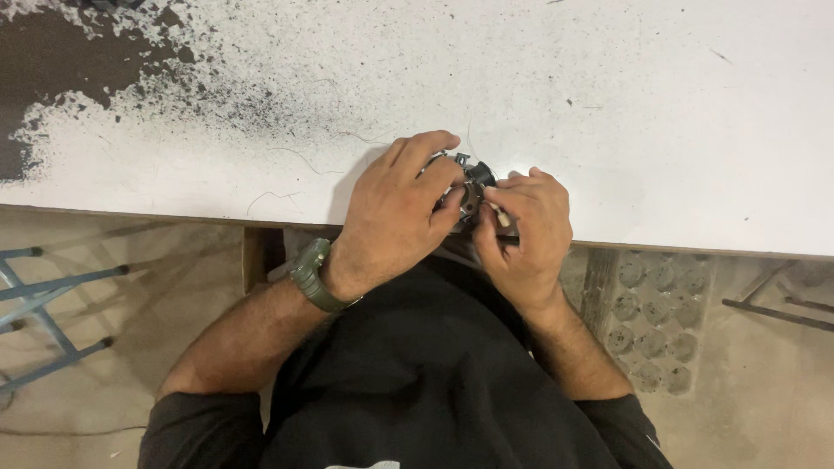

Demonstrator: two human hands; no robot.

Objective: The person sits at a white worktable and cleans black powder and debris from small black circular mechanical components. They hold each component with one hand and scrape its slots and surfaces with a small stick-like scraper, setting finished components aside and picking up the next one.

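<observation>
- The large white worktable, with worn dark patches in the upper left of the frame, fills the upper half; its front edge runs across the middle.
- The person's black shirt fills the lower centre, with both forearms rising from it toward the table edge.
- The left hand, with an olive-green wristwatch on the wrist, is curled over the small grey and black metal part from the left and covers much of it.
- The right hand closes on the same part from the right and below, its fingers pinching the near side.
- The part sits at the centre of the frame, just above the table edge, between both hands and equally near to each; I cannot tell its long axis.
- A blue metal frame stands on the floor at the lower left, well apart.
</observation>
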